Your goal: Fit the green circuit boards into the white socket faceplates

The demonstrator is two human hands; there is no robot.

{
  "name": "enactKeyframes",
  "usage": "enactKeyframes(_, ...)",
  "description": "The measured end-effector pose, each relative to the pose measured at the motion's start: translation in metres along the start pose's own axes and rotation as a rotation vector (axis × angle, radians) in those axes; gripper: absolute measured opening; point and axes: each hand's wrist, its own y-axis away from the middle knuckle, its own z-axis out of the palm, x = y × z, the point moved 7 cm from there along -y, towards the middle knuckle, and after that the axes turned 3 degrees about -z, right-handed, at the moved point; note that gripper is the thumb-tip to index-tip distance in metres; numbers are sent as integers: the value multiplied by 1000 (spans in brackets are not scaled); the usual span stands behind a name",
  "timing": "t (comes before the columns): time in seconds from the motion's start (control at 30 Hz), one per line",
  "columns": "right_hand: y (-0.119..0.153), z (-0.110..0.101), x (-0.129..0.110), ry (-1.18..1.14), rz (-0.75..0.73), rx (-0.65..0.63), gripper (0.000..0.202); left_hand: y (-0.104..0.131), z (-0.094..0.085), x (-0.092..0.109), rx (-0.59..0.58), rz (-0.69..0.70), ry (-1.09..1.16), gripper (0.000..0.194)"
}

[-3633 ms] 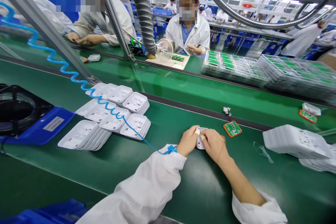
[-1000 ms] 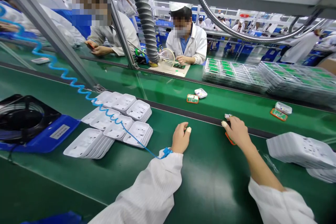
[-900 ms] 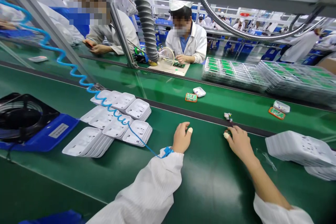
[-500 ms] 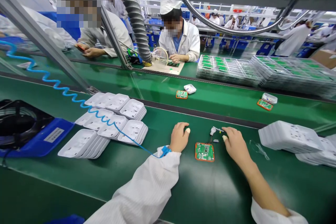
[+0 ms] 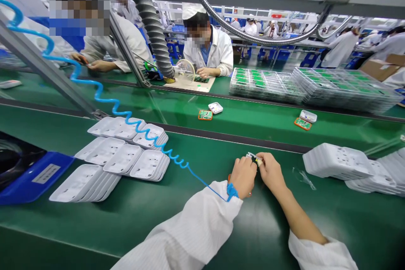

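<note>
My left hand (image 5: 244, 176) has curled fingers at a small white plastic part (image 5: 251, 155) with dark and yellow bits. From the other side, my right hand (image 5: 270, 171) pinches the same part between thumb and fingers. Under my left hand lies the orange-edged green circuit board, mostly hidden; only slivers of its orange rim (image 5: 229, 177) show. A blue wrist strap (image 5: 232, 191) with a coiled cord circles my left wrist.
Stacked white covers stand at the left (image 5: 122, 158) and right (image 5: 335, 160). A clear plastic scrap (image 5: 304, 178) lies near my right hand. Beyond the dark rail, two orange-edged boards (image 5: 205, 114) sit beside white covers. A blue-based fan (image 5: 34, 173) is far left; co-workers sit opposite.
My left hand has moved right, over the circuit board, to the small white part. My right hand has closed on that part. The view has shifted slightly.
</note>
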Motion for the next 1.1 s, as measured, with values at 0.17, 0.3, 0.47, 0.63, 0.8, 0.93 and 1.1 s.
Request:
enactKeyframes(0.17, 1, -14, -15, -226, -57, 21, 15, 16, -7, -24, -48, -123, 521, 12)
enactKeyframes(0.3, 7, -16, -36, -383, -115, -37, 11, 31, -8, -43, -87, -257, 1008, 5)
enactKeyframes(0.47, 15, -2, -58, -186, -186, -198, 12, 41, -10, -58, -44, -302, 1064, 5)
enactKeyframes(0.63, 17, 8, -65, -128, -259, -235, 20, 46, -9, -66, -30, -330, 1003, 6)
enactKeyframes(0.8, 17, 9, -66, -81, -281, -217, 17, 45, -12, -65, -20, -317, 947, 5)
enactKeyframes(0.93, 17, 8, -68, -45, -306, -233, 18, 46, -13, -64, -26, -307, 930, 5)
enactKeyframes(1.1, 18, 9, -71, -35, -342, -239, 20, 46, -15, -62, -29, -297, 885, 5)
